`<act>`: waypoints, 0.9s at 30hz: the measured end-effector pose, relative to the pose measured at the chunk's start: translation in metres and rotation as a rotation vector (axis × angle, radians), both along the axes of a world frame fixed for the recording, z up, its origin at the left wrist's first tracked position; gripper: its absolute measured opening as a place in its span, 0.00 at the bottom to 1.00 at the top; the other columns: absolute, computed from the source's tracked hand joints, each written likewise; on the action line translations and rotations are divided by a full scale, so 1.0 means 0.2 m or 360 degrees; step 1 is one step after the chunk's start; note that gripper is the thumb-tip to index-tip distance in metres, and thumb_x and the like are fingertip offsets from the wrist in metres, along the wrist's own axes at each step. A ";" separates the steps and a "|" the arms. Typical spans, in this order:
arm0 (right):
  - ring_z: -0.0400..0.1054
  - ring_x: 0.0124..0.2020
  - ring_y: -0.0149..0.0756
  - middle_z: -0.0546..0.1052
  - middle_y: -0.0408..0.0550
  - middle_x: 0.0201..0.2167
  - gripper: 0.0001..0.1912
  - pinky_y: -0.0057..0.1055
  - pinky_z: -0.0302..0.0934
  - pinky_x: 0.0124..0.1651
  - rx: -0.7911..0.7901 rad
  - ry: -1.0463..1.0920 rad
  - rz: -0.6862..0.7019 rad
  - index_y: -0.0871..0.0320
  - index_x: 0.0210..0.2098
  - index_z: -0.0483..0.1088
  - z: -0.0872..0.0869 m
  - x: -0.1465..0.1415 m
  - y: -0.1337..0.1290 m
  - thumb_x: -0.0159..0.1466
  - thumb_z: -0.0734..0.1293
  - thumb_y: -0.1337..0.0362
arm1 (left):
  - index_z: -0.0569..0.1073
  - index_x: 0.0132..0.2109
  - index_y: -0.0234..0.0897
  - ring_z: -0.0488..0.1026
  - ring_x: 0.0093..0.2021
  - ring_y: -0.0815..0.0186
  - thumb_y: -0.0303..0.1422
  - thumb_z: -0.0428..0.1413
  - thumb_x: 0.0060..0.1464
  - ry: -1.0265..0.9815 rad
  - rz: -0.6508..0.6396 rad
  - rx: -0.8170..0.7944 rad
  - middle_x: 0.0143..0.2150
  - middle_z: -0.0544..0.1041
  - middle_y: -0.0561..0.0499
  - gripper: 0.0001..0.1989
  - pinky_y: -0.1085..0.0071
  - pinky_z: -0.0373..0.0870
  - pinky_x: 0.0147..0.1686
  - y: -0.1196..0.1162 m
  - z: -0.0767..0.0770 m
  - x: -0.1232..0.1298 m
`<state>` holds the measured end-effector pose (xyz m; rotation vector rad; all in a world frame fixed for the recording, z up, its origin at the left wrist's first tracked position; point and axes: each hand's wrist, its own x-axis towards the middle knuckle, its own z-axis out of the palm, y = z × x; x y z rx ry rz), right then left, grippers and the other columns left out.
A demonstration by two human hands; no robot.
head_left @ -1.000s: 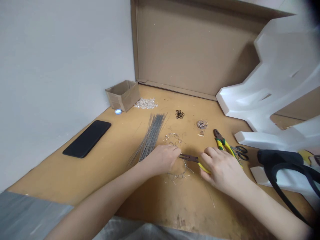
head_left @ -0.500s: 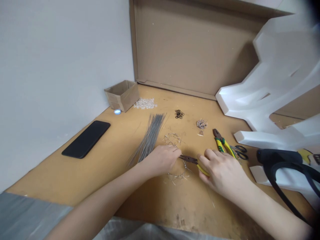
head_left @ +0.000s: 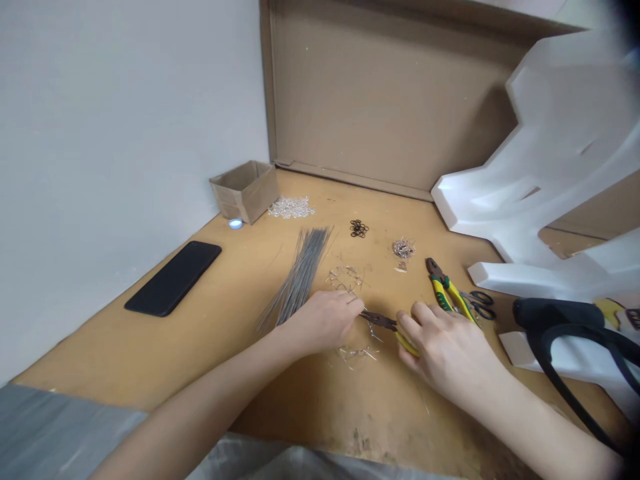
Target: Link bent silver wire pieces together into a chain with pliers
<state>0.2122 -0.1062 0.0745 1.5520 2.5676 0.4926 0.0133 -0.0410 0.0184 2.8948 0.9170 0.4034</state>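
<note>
My right hand (head_left: 440,340) is wrapped round the yellow handles of a pair of long-nose pliers (head_left: 379,320), whose dark jaws point left. Their tip meets the fingers of my left hand (head_left: 337,319), which are pinched together; whatever lies between them is too small to make out. Bent wire pieces (head_left: 345,277) lie just beyond my left hand, and more twisted wire bits (head_left: 359,355) rest below the pliers. A bundle of straight grey wires (head_left: 305,270) stretches away on the left, partly behind my left forearm.
Combination pliers (head_left: 443,283) and scissors (head_left: 483,305) lie right of centre. Behind are black rings (head_left: 359,229), a small metal pile (head_left: 403,248), clear beads (head_left: 291,207) and a cardboard box (head_left: 245,190). A phone (head_left: 174,277) lies left; white foam (head_left: 555,147) and a black-handled object (head_left: 560,313) stand right.
Both hands stay almost in place. My right hand and the pliers have shifted very slightly, with the jaws still at my left fingertips.
</note>
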 end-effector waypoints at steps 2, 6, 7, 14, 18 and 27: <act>0.60 0.25 0.34 0.68 0.45 0.25 0.02 0.31 0.41 0.27 0.0008 0.0003 0.0008 0.56 0.26 0.65 0.00 0.00 0.00 0.55 0.63 0.65 | 0.63 0.31 0.35 0.68 0.31 0.65 0.23 0.44 0.54 -0.0008 -0.0002 -0.0001 0.31 0.71 0.50 0.06 0.71 0.58 0.26 0.00 0.00 0.00; 0.60 0.25 0.35 0.68 0.46 0.24 0.03 0.31 0.41 0.27 0.0034 -0.0001 0.0022 0.56 0.26 0.65 -0.01 0.01 -0.01 0.55 0.63 0.65 | 0.63 0.31 0.35 0.67 0.30 0.65 0.23 0.44 0.53 -0.0011 0.0001 0.0026 0.30 0.71 0.50 0.06 0.71 0.57 0.25 0.00 0.01 0.00; 0.60 0.25 0.35 0.68 0.46 0.24 0.03 0.31 0.41 0.27 0.0039 -0.0001 0.0027 0.56 0.26 0.65 -0.01 0.01 -0.01 0.55 0.63 0.65 | 0.63 0.31 0.35 0.67 0.30 0.65 0.23 0.44 0.53 -0.0012 0.0001 0.0036 0.30 0.70 0.50 0.06 0.71 0.57 0.25 0.00 0.00 0.00; 0.60 0.24 0.35 0.68 0.46 0.23 0.05 0.31 0.41 0.26 0.0059 0.0010 0.0037 0.57 0.24 0.64 -0.03 0.01 0.00 0.56 0.62 0.64 | 0.63 0.30 0.35 0.67 0.30 0.66 0.23 0.45 0.52 -0.0013 -0.0012 0.0050 0.30 0.70 0.51 0.06 0.71 0.56 0.24 0.00 0.01 0.00; 0.61 0.24 0.35 0.68 0.46 0.22 0.06 0.31 0.41 0.26 0.0058 0.0017 0.0037 0.57 0.24 0.64 -0.03 0.01 0.00 0.56 0.63 0.64 | 0.63 0.31 0.35 0.67 0.30 0.66 0.24 0.44 0.53 -0.0005 -0.0010 0.0041 0.30 0.70 0.51 0.06 0.71 0.57 0.25 0.00 0.01 0.00; 0.61 0.23 0.34 0.68 0.45 0.22 0.06 0.30 0.42 0.25 0.0044 0.0054 0.0026 0.57 0.24 0.64 -0.04 0.01 0.00 0.57 0.62 0.64 | 0.63 0.31 0.35 0.67 0.30 0.66 0.23 0.44 0.53 -0.0007 -0.0022 0.0018 0.29 0.70 0.50 0.06 0.71 0.58 0.25 0.00 0.02 -0.01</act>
